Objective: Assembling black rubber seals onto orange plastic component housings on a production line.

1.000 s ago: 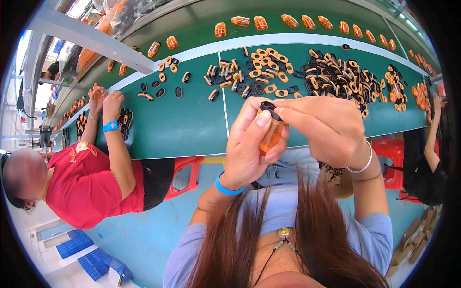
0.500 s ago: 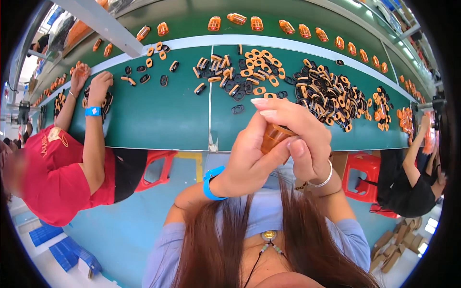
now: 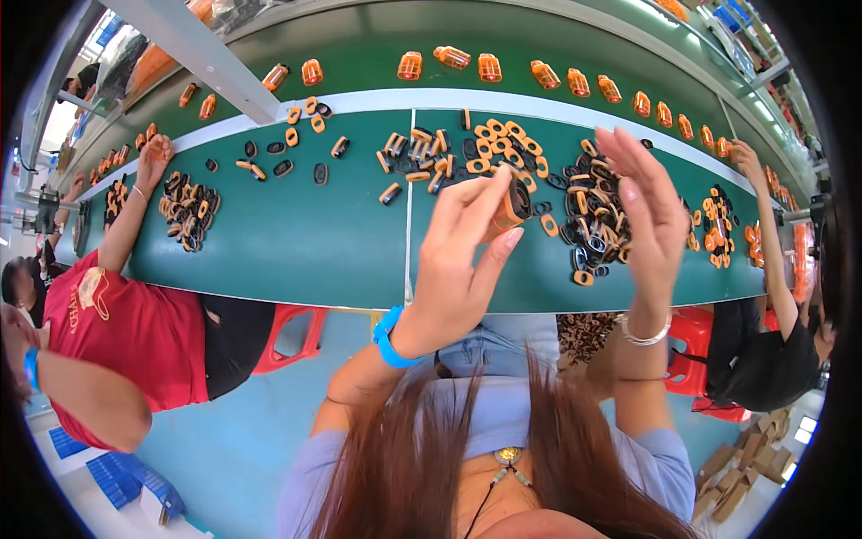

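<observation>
My left hand [image 3: 449, 260] is closed around a translucent orange plastic housing [image 3: 512, 212], raised above the near part of the green table. A dark ring-shaped part shows at the housing's end facing right. To the right, my right hand [image 3: 651, 216] is apart from the housing, its fingers extended and nothing visible in it. It hovers over a large heap of oval black and orange rings [image 3: 588, 216], hiding part of them. A looser group of similar rings [image 3: 503, 144] lies beyond my left hand.
Along the far green strip [image 3: 359, 76] stands a row of orange caged housings [image 3: 489, 67]. A metal post [image 3: 197, 54] slants down at the left. One co-worker in a red shirt [image 3: 135, 332] sits left; another in black [image 3: 763, 359] sits right, an arm reaching to the row.
My hands were together around the orange housing. My right hand has let go and moved right and forward, opening; my left hand keeps the housing. The view has shifted slightly.
</observation>
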Demonstrator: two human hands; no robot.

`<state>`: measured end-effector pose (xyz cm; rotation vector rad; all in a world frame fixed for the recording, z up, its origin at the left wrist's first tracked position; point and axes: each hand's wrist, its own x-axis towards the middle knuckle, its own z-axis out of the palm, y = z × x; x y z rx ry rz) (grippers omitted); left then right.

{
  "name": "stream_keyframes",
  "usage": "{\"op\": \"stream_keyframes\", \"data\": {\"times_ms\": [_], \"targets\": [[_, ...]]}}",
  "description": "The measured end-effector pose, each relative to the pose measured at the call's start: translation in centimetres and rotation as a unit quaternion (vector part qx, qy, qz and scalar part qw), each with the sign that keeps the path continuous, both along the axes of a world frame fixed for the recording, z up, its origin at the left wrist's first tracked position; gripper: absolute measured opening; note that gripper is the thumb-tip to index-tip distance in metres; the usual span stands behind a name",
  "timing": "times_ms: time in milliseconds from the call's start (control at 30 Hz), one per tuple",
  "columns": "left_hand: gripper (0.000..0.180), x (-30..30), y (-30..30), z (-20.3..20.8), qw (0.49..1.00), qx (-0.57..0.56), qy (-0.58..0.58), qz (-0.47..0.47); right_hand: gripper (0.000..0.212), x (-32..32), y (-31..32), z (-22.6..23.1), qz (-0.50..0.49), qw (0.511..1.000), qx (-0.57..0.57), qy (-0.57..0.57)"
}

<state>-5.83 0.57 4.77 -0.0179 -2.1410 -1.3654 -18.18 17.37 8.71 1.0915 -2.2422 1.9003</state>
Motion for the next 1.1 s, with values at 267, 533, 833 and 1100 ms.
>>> {"op": "stream_keyframes", "data": {"times_ms": [267, 533, 833, 1100], "targets": [[0.080, -4.1, -2.5, -1.7, 0.976, 0.002, 0.137, 0.168, 0.031, 2.6, -4.3, 6.5, 0.370, 0.833, 0.224, 0.345], [0.090, -9.0, -4.3, -0.7, 0.961, -0.061, 0.193, 0.188, 0.049, 0.8, -11.8, 13.6, 0.698, 0.618, 0.274, 0.236], [0.042, -19.1, -9.8, -3.6, 0.973, 0.224, -0.044, 0.031, 0.022, -2.2, -5.4, 11.4, 0.225, 0.758, 0.239, 0.563], [0.036, -35.5, -11.5, -8.2, 0.970, 0.014, -0.229, 0.082, 0.030, -4.8, -4.3, 8.1, -0.017, 0.574, 0.366, 0.732]]}}
